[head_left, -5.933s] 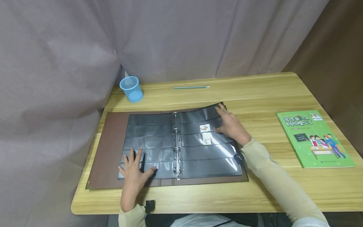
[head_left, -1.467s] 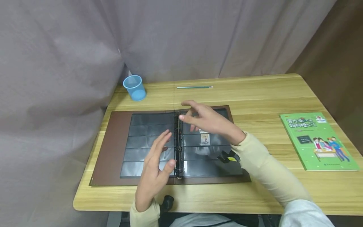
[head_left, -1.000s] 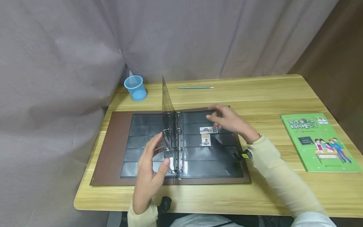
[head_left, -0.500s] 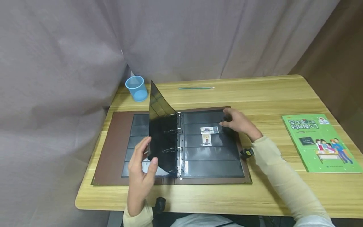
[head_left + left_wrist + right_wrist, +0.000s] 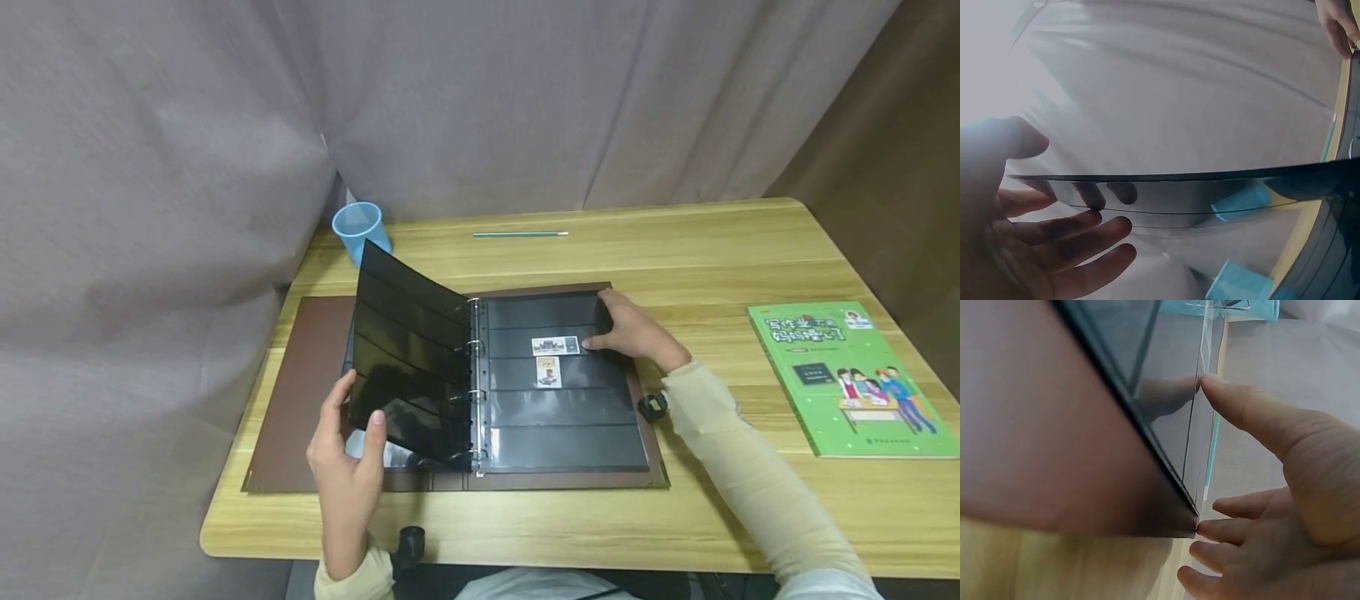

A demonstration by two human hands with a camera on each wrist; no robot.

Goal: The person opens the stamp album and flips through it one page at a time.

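A brown ring binder [image 5: 300, 392] lies open on the wooden table [image 5: 675, 242]. My left hand [image 5: 358, 417] pinches the outer edge of a black sleeve page [image 5: 408, 358], thumb on top and fingers beneath; the page slants up and leans left over the left stack. In the left wrist view the left hand [image 5: 1041, 237] has its thumb above the page edge [image 5: 1179, 187] and its fingers below. My right hand [image 5: 622, 329] rests with straight fingers on the right page [image 5: 562, 417], just right of two small stamps [image 5: 555, 345]. The right wrist view shows the right hand [image 5: 1260, 487] at that page's corner [image 5: 1166, 394].
A blue plastic cup [image 5: 358, 227] stands at the table's back left, partly behind the lifted page. A teal pencil [image 5: 520, 234] lies near the back edge. A green book [image 5: 851, 375] lies flat at the right. Grey curtains hang behind and to the left.
The lifted page has swung from upright to leaning left, with my left hand moving left and down along with it. My right hand left the rings and settled on the right page.
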